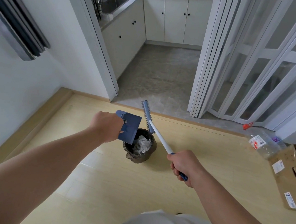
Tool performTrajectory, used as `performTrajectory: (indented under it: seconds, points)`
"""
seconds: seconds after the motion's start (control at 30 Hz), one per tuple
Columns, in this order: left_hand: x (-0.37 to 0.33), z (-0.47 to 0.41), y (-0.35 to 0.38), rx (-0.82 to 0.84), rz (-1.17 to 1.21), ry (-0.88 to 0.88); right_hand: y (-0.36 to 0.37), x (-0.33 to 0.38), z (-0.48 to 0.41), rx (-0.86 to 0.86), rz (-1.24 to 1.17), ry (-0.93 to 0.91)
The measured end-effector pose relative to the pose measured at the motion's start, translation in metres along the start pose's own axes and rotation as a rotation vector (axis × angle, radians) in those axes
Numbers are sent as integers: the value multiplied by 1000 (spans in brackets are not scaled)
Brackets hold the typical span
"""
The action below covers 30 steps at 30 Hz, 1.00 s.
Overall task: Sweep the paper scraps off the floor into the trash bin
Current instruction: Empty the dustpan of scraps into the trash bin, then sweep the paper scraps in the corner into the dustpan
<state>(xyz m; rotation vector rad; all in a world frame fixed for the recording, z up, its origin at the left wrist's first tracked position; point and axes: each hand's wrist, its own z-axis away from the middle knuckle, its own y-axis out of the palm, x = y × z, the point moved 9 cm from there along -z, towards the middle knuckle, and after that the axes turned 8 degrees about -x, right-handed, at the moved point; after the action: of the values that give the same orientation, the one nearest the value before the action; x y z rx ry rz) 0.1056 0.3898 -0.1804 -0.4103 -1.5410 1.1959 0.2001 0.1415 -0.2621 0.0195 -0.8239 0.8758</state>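
A small dark trash bin stands on the pale wood floor, with white crumpled paper scraps inside it. My left hand grips a blue dustpan, tipped steeply over the bin's left rim. My right hand is closed on the blue grip of a broom with a white handle. Its blue brush head hangs in the air behind the bin, beside the dustpan. I see no loose scraps on the floor around the bin.
A cardboard box with plastic bottles lies on the floor at the right. A white wall runs along the left. Ahead is a kitchen doorway with grey tiles and folding doors.
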Motion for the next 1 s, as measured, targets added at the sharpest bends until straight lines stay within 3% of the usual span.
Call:
performTrajectory:
  seconds: [0.13, 0.43, 0.63, 0.83, 1.0]
  points:
    - [25, 6, 3, -7, 81, -152, 2, 2, -3, 8, 9, -6]
    - [102, 94, 33, 15, 431, -778, 36, 23, -2, 82, 120, -133]
    - [123, 222, 79, 81, 654, -1260, 103, 38, 7, 208, 274, -281]
    - [118, 366, 135, 101, 934, -1725, 203, 17, 30, 370, 432, -276]
    - [103, 485, 172, 178, 955, -1997, 287, -17, 63, 458, 612, -235]
